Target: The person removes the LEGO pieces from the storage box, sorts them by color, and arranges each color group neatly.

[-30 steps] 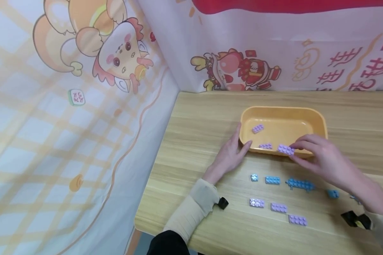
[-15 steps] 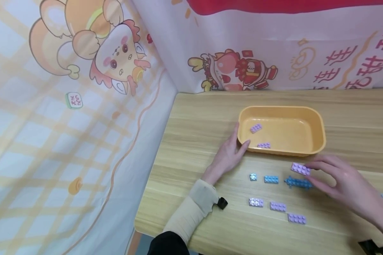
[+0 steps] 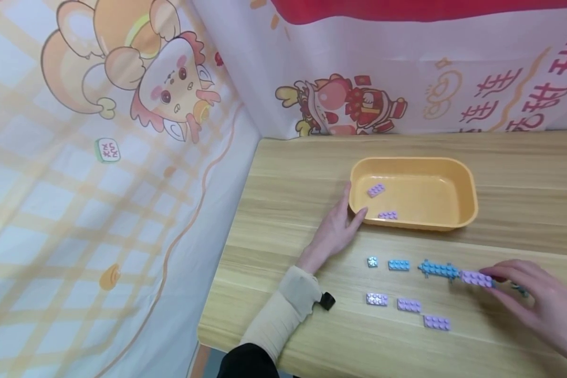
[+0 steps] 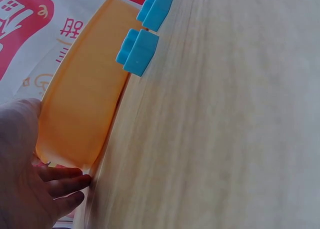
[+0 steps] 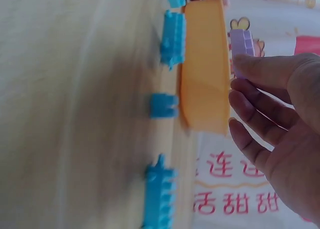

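Note:
My right hand (image 3: 543,302) pinches a lilac building brick (image 3: 474,279) between thumb and fingertips. It is held above the table at the right, overlapping a row of blue bricks in the head view; the right wrist view shows its studded side (image 5: 241,41). My left hand (image 3: 333,231) holds the left front corner of a yellow-orange plastic tray (image 3: 430,195), thumb at the front rim and fingers along the end wall. Two lilac bricks lie inside: one studded brick (image 3: 376,190) towards the left, another brick (image 3: 388,215) by the front wall.
In front of the tray are a small blue brick (image 3: 372,262), a longer blue brick (image 3: 399,265) and a long blue piece with side knobs (image 3: 438,269). More blue pieces (image 5: 160,196) stand further right. Nearer are three lilac bricks (image 3: 409,305). A printed cloth (image 3: 349,52) hangs behind.
My right hand has lifted the lilac brick out of the tray and carried it right and towards me, over the blue row. My left hand has stayed at the tray corner.

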The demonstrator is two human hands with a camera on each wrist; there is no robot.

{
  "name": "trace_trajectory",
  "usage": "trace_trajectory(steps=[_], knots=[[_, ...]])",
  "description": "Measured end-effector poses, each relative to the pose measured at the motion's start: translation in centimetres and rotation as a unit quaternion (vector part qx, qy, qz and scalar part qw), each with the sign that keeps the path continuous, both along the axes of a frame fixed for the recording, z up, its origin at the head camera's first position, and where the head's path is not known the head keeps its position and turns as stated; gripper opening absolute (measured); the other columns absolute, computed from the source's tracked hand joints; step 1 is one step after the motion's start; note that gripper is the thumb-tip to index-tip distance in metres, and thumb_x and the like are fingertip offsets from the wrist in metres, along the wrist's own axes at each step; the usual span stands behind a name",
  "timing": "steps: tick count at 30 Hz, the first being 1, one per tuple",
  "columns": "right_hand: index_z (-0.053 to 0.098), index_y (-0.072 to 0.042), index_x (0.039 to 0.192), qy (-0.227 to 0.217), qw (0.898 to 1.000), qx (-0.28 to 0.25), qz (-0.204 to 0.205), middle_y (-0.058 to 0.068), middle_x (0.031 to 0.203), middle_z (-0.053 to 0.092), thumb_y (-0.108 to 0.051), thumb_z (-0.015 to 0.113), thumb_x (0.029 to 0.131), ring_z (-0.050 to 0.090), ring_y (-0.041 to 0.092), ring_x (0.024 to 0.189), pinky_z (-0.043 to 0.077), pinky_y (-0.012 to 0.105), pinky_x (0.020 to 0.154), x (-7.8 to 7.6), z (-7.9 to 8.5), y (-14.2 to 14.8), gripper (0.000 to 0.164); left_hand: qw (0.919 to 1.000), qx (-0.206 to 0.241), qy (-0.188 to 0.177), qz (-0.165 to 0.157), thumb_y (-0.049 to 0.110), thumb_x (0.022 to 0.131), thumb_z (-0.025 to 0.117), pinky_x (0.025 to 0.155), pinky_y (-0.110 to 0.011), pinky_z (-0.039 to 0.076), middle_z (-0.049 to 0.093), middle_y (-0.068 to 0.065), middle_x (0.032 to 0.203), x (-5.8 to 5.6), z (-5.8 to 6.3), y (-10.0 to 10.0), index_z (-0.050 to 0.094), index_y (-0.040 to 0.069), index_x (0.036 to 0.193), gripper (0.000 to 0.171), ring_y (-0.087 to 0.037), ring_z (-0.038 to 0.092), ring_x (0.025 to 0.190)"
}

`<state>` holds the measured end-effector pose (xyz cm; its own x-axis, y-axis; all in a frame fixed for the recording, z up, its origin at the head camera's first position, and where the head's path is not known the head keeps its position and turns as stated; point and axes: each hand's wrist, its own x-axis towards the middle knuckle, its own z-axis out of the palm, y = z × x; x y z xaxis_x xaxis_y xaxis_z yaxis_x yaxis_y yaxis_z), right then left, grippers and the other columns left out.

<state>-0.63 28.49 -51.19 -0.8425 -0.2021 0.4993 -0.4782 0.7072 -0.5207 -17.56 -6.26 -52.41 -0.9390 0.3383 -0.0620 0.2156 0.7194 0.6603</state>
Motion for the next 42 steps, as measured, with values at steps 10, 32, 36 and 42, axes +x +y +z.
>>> trace_trajectory(steps=[10, 32, 36, 42], knots=[[0.080, -0.004, 0.098, -0.034, 0.999, 0.013, -0.032, -0.018, 0.099, 0.072, -0.079, 0.044, 0.094, 0.045, -0.031, 0.104, 0.039, -0.010, 0.090, 3.1, -2.0, 1.7, 0.084, 0.9999, 0.011, -0.004, -0.003, 0.061, 0.115, 0.043, 0.140, -0.043, 0.030, 0.021, -0.004, 0.185, 0.0, 0.1, 0.1, -0.002, 0.024, 0.179, 0.087, -0.029, 0.034, 0.168], [0.082, -0.009, 0.100, -0.178, 0.976, 0.090, -0.089, 0.003, 0.097, 0.077, 0.008, 0.098, 0.061, 0.043, -0.026, 0.094, 0.034, -0.006, 0.075, 5.8, -3.8, 2.4, 0.046, 0.9999, 0.014, 0.004, -0.006, 0.064, 0.114, 0.040, 0.139, -0.044, 0.032, 0.026, -0.010, 0.183, 0.2, 0.1, 0.0, -0.001, 0.021, 0.179, 0.087, -0.032, 0.038, 0.166], [0.082, -0.010, 0.099, -0.187, 0.975, 0.084, -0.090, 0.001, 0.096, 0.076, 0.008, 0.098, 0.063, 0.045, -0.025, 0.091, 0.035, -0.005, 0.073, 5.7, -3.9, 2.2, 0.043, 0.9999, 0.014, 0.005, -0.007, 0.063, 0.115, 0.040, 0.139, -0.044, 0.031, 0.026, -0.011, 0.183, 0.2, 0.1, 0.0, -0.001, 0.020, 0.179, 0.087, -0.033, 0.039, 0.166], [0.082, -0.010, 0.098, -0.188, 0.975, 0.076, -0.093, 0.003, 0.096, 0.076, 0.010, 0.098, 0.062, 0.044, -0.026, 0.091, 0.034, -0.006, 0.074, 5.8, -4.1, 2.0, 0.044, 0.9999, 0.006, 0.007, -0.008, 0.064, 0.114, 0.039, 0.139, -0.043, 0.031, 0.026, -0.011, 0.183, 0.1, 0.1, 0.0, -0.002, 0.021, 0.179, 0.087, -0.032, 0.038, 0.166]])
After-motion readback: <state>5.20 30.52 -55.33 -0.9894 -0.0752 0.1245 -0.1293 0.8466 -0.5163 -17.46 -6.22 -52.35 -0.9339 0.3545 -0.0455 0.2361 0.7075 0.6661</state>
